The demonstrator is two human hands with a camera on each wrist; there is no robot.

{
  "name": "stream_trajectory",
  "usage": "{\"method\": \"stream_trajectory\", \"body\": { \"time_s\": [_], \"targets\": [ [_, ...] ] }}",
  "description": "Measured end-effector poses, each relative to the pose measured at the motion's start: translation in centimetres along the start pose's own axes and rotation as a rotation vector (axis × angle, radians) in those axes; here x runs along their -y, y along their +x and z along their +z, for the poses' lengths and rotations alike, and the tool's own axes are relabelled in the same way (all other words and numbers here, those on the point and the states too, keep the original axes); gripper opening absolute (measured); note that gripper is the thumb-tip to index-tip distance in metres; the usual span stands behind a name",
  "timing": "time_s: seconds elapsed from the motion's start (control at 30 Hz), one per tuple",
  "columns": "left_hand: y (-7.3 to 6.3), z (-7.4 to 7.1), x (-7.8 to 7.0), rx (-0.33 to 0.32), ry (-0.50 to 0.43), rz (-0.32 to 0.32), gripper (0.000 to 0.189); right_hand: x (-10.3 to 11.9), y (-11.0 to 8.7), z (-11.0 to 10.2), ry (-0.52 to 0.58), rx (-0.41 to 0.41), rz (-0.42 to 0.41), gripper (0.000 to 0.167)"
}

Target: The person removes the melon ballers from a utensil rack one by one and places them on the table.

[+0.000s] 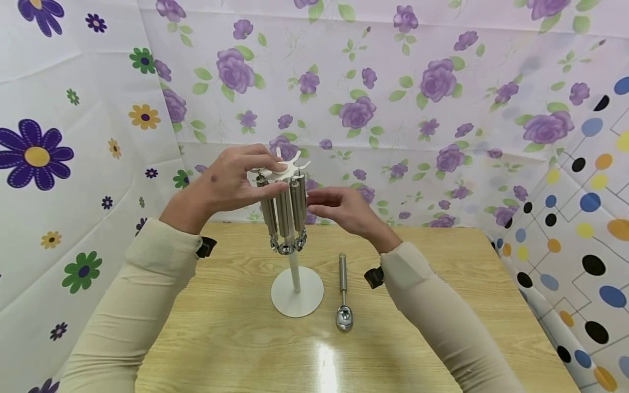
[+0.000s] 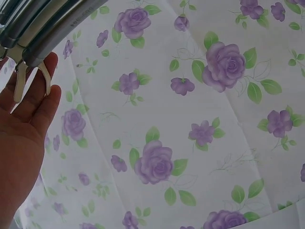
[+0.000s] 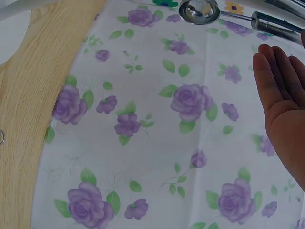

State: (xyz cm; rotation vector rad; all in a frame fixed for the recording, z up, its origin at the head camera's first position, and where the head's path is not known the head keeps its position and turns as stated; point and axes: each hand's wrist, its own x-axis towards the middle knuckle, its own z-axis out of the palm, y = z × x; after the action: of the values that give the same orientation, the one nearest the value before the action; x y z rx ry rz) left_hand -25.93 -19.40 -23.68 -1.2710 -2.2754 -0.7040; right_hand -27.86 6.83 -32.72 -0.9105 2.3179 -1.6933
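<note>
A white utensil stand (image 1: 297, 289) rises from a round base, with curved hooks at its top. Several metal ice cream scoops (image 1: 284, 210) hang from it, bowls down. My left hand (image 1: 233, 177) grips the stand's top, fingers over the hooked head and thumb in front of the handles. In the left wrist view, fingers (image 2: 35, 95) lie behind two white hooks. To the right of the hanging scoops is my right hand (image 1: 344, 210), fingers extended close to the handles. The right wrist view has those fingers (image 3: 281, 78) straight, apart from a hanging scoop (image 3: 199, 11).
Another ice cream scoop (image 1: 344, 316) lies on the wooden table (image 1: 236, 338), right of the stand's base, its bowl toward the near edge. Flower-printed cloth (image 1: 354, 65) stands behind the table, and patterned cloths line the left and right sides.
</note>
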Motion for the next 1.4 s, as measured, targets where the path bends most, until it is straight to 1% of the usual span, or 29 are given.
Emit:
{"method": "stream_trajectory", "body": {
  "time_s": [0.13, 0.23, 0.4, 0.53, 0.73, 1.17, 1.27, 1.4],
  "targets": [
    [-0.1, 0.3, 0.0, -0.020, -0.016, 0.012, 0.024, 0.0, 0.3, 0.7, 0.051, 0.043, -0.062, 0.037],
    [-0.1, 0.6, 0.0, -0.031, -0.021, 0.016, 0.024, -0.1, 0.3, 1.2, 0.068, 0.052, -0.068, 0.037],
    [0.1, 0.7, -0.1, -0.036, -0.020, 0.006, 0.024, -0.1, 0.4, 1.5, 0.045, 0.034, -0.073, 0.034],
    [0.1, 0.7, -0.1, -0.039, -0.024, 0.000, 0.024, -0.3, 0.4, 1.4, 0.024, 0.015, -0.069, 0.032],
    [0.1, 0.8, 0.0, -0.050, -0.025, 0.015, 0.025, -0.3, 0.0, 1.0, 0.012, -0.018, -0.051, 0.029],
    [0.2, 0.7, 0.0, -0.048, -0.022, 0.028, 0.026, 0.0, -0.3, 0.0, 0.010, -0.042, -0.043, 0.030],
    [0.1, 0.7, -0.1, -0.044, -0.019, 0.020, 0.026, -0.3, -0.5, -0.2, -0.016, -0.053, -0.031, 0.030],
    [-0.2, 0.5, -0.2, -0.045, -0.013, -0.005, 0.028, -0.8, -1.0, -0.3, -0.047, -0.065, -0.021, 0.028]
  ]
}}
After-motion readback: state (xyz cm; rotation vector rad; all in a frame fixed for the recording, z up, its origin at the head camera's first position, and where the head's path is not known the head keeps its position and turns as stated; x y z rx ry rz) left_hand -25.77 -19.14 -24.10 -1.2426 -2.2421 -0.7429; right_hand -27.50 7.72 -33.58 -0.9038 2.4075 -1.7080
